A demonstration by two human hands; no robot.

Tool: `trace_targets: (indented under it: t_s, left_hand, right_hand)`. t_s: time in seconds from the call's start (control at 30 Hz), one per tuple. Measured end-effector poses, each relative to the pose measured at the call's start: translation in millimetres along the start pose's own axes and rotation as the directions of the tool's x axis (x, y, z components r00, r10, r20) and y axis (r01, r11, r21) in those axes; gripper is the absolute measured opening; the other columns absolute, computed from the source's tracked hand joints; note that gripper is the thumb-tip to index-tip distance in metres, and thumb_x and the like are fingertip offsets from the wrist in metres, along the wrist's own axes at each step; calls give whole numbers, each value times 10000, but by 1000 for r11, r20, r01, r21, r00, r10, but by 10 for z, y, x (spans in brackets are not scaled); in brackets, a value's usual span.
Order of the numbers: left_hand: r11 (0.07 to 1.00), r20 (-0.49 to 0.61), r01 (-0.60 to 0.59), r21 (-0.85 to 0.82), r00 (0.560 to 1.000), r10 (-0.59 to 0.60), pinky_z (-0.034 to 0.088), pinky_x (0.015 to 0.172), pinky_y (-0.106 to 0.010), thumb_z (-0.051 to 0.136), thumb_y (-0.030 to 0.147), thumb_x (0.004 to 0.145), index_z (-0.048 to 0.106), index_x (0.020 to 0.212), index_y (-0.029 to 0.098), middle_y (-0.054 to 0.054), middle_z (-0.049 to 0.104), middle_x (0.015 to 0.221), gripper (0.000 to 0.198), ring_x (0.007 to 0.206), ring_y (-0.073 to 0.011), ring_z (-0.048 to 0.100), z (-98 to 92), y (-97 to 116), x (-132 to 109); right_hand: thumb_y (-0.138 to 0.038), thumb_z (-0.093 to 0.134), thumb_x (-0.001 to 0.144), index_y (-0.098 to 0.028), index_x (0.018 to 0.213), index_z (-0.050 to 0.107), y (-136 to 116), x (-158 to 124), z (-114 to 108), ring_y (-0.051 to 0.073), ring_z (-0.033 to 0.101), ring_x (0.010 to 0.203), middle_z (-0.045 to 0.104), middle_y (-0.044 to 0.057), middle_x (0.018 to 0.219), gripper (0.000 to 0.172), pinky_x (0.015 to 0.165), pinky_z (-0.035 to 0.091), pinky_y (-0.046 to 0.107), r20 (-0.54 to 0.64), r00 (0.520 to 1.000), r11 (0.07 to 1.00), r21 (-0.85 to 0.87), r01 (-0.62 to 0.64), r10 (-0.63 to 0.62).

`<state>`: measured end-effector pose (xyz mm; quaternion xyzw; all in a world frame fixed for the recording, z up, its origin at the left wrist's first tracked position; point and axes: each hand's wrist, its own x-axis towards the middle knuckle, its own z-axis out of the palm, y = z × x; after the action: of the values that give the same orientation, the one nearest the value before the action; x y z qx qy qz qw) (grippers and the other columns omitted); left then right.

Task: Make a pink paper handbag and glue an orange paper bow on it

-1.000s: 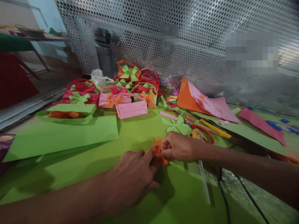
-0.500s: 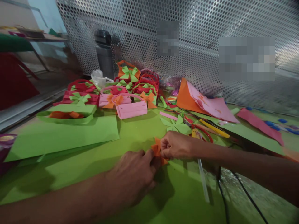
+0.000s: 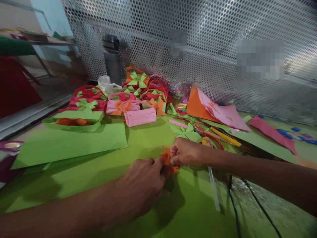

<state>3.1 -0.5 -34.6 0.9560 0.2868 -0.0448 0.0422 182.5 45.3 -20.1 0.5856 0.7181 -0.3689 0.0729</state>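
Closest to us, low in the view, our left hand [image 3: 143,185] lies knuckles-up on the green sheet [image 3: 148,142] covering the table, thumb and forefinger closed on the near-left edge of the orange paper piece [image 3: 166,158]. Just beyond, our right hand [image 3: 184,152] is curled tight, its fingertips pinching the same piece from the right. Both hands are clamped on it, and it sits between them, low over the sheet. We judge the piece light, thin and easily creased. It would likely bend at a touch and tear if pulled, so the middle, where the layers meet, looks the safest place to pinch. Our fingers hide most of it, and we cannot tell its full shape or whether it rests on the sheet. To the right, a clear stick [image 3: 213,188] and 2 black cables [image 3: 235,205] run toward us, the cables cut off at the lower edge. Farther on lie a green paper bow [image 3: 187,132], red-handled scissors [image 3: 215,139] and a yellow cutter [image 3: 226,137]. Past them are a pink paper basket [image 3: 140,116] and a heap of others too crowded to count. Behind these, a grey bottle [image 3: 112,61] stands against the perforated screen [image 3: 223,26], parts of which are blurred out.
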Motion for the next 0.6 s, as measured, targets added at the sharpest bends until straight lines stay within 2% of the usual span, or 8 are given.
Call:
trace_targets:
  t_s: [0.23,0.37,0.47,0.6]
  left_hand:
    - [1000,27,-2,5,1000,2,428,506,-293,487,418,828,519,1155,166,-105,565,958,415,693,-205,568,-33,-22,6]
    - [1000,-12,-6,-4,1000,6,432,526,-297,498,390,828,473,1205,180,-102,561,965,433,702,-205,563,-25,-26,-11]
    - [1000,-36,-3,-25,999,2,434,540,-306,485,373,834,456,1222,184,-111,547,992,433,711,-203,556,-6,-17,-32]
    - [998,-42,30,-47,999,-32,442,571,-325,506,443,805,486,1187,198,-105,530,1026,454,745,-214,553,5,2,-50]
  right_hand:
    - [-232,582,583,-165,583,575,-51,0,-51,75,414,432,490,-50,469,68,396,261,193,4,999,995,-90,41,-40]
    - [-253,601,592,-165,581,569,-40,-3,-70,80,415,440,488,-49,474,94,399,250,199,4,997,990,-117,75,-75]
    - [-289,605,617,-156,616,587,16,-20,-40,77,418,458,492,-47,498,135,412,251,197,-34,995,988,-119,94,-98]
    - [-336,604,635,-150,641,595,80,-46,10,70,389,461,466,-56,500,186,422,244,197,-92,990,988,-117,96,-107]
